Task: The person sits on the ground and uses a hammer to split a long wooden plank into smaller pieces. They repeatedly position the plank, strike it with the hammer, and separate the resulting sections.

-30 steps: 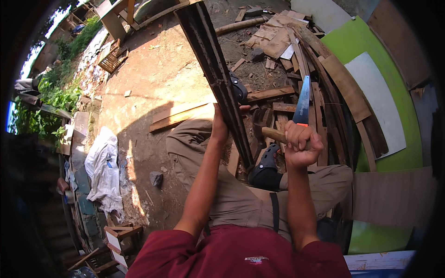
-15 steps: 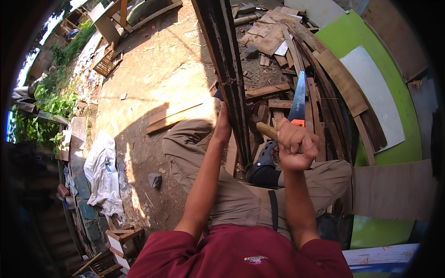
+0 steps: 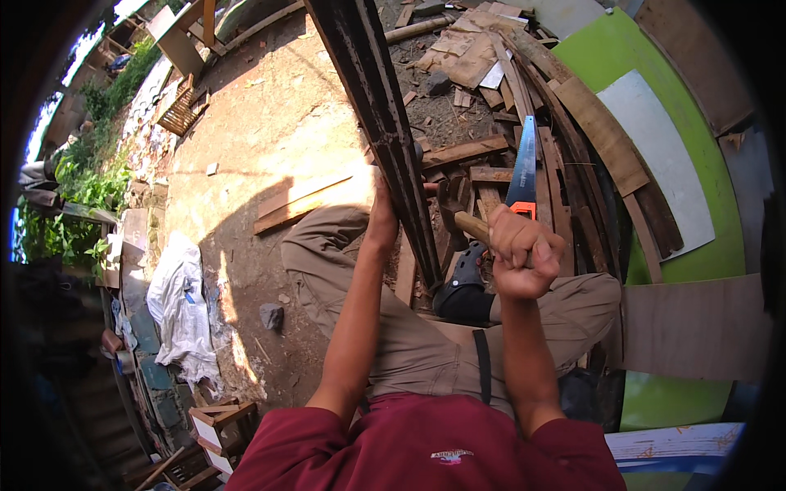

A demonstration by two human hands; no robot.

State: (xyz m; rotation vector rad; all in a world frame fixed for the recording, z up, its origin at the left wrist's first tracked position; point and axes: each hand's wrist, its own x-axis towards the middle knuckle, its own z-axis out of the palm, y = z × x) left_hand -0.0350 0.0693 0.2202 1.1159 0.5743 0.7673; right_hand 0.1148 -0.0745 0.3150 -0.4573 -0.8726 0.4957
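Observation:
A long dark wooden beam stands tilted in front of me, its upper end leaning to the left. My left hand grips the beam's left side low down, its fingers mostly hidden behind the wood. Closed around a hammer by its wooden handle is my right hand. The dark hammer head is just right of the beam, close to it; I cannot tell whether they touch. Beyond my right hand lies a handsaw with a blue blade and an orange handle, on wood scraps.
Loose planks pile up at the right, beside green and white sheets. My shoe is near the beam's foot. A cut plank lies left of my knee. Farther left are a white sack and a stone.
The beam's upper end has shifted left in view, and my left hand has shifted slightly left with it. The hammer head shows more clearly beside the beam. Both hands keep their holds.

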